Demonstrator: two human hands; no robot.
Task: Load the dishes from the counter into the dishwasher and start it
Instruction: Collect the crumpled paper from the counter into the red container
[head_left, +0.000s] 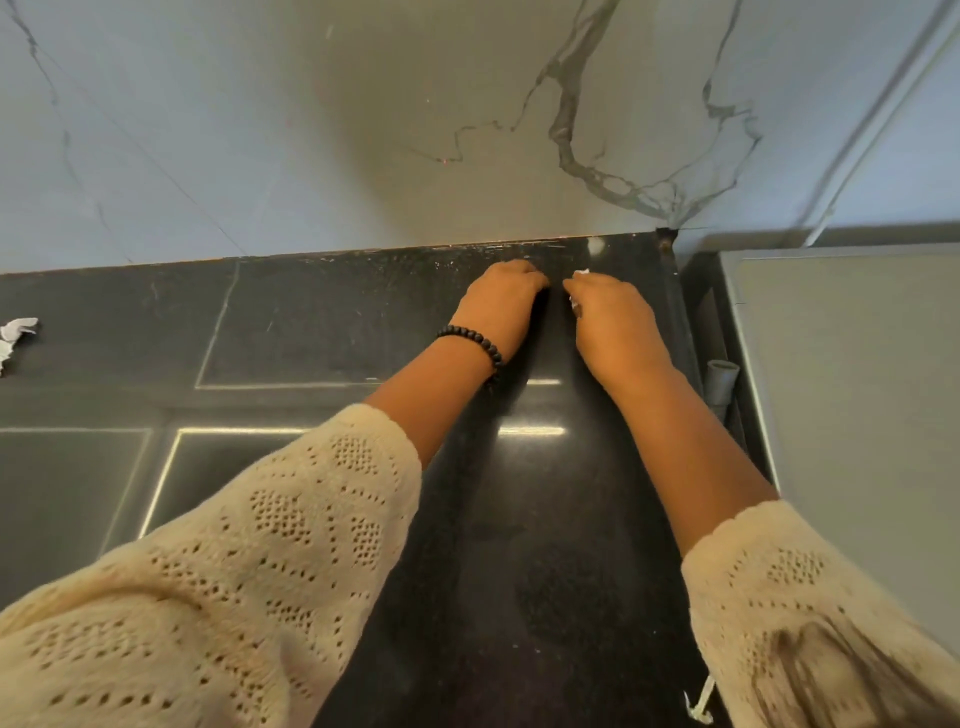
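Observation:
Both my hands rest on a black polished counter (363, 322) near its back edge, close to the marble wall. My left hand (501, 301), with a black bead bracelet on the wrist, is curled with its fingers tucked under; I cannot tell whether anything is in it. My right hand (610, 317) is closed around a small white scrap (581, 273) that pokes out at the fingertips. No dishes and no dishwasher are in view.
A crumpled white paper (15, 335) lies at the counter's far left edge. A grey-veined marble wall (363, 130) backs the counter. At the right stands a grey appliance top (857, 389), with a grey pipe (721, 384) in the gap beside it.

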